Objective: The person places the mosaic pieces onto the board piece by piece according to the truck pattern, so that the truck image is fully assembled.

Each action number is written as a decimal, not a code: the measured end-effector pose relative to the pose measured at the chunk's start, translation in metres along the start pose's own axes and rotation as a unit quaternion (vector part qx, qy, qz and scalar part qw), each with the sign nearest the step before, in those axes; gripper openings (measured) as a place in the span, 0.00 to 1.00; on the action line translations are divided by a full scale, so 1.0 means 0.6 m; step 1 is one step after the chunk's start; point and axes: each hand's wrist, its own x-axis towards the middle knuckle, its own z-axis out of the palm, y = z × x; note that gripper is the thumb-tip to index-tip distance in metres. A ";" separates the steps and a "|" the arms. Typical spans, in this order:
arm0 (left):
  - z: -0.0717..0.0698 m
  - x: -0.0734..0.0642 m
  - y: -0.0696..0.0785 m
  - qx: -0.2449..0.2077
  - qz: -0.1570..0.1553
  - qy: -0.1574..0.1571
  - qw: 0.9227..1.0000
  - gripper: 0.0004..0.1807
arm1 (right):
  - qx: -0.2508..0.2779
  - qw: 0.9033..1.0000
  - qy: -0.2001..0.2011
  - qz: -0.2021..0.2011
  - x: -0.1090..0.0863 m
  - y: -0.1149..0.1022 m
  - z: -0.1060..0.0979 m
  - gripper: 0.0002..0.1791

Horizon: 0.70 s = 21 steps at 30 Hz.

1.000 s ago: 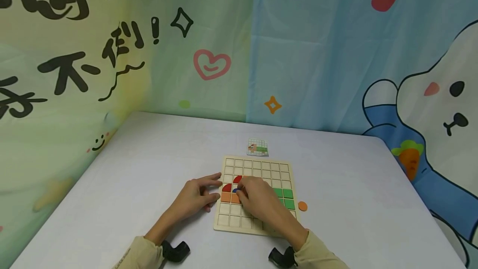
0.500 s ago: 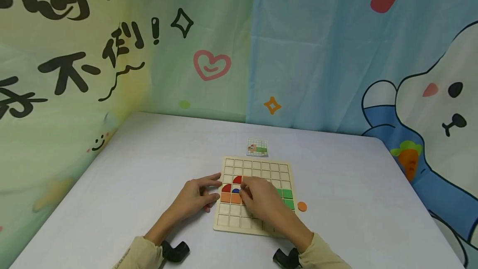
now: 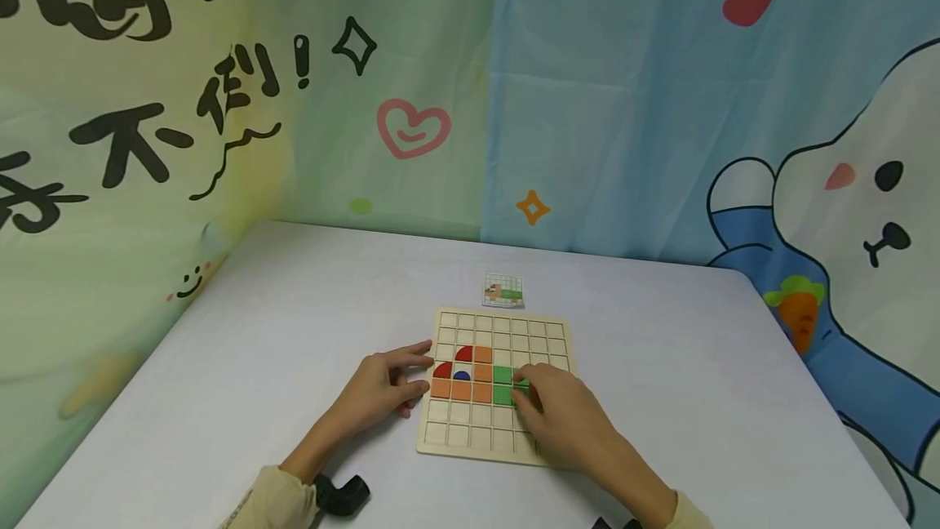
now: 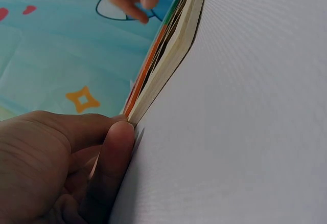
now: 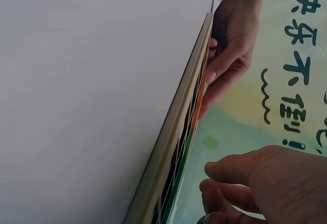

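Observation:
A wooden grid board [image 3: 477, 437] lies flat on the table. My left hand [image 3: 376, 386] is at its left edge, thumb and fingertips touching the side; the left wrist view shows the thumb [image 4: 118, 141] right against the wood. Over the green squares [image 3: 503, 384] on the right half is my right hand [image 3: 565, 415], fingers loosely bent. Nothing shows between those fingers in the right wrist view, where the hand [image 5: 260, 180] is just off the board's surface. Orange squares [image 3: 461, 390], two red quarter-round pieces [image 3: 444, 370] and a blue half-round piece [image 3: 461, 375] fill cells on the left.
A small picture card [image 3: 503, 291] with a coloured grid pattern lies behind the board. The white table [image 3: 330, 292] reaches back to printed curtains [image 3: 609, 104]. A black wrist device [image 3: 342, 497] sits by the left sleeve [image 3: 275, 500].
My right hand has moved rightward from the blue piece to the green squares, uncovering the blue and orange pieces. The orange disc right of the board is now hidden. The left hand stays put.

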 end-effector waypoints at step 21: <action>0.000 -0.001 0.003 0.005 -0.002 0.001 1.000 0.21 | -0.038 0.995 -0.037 0.082 -0.064 0.115 -0.057 0.15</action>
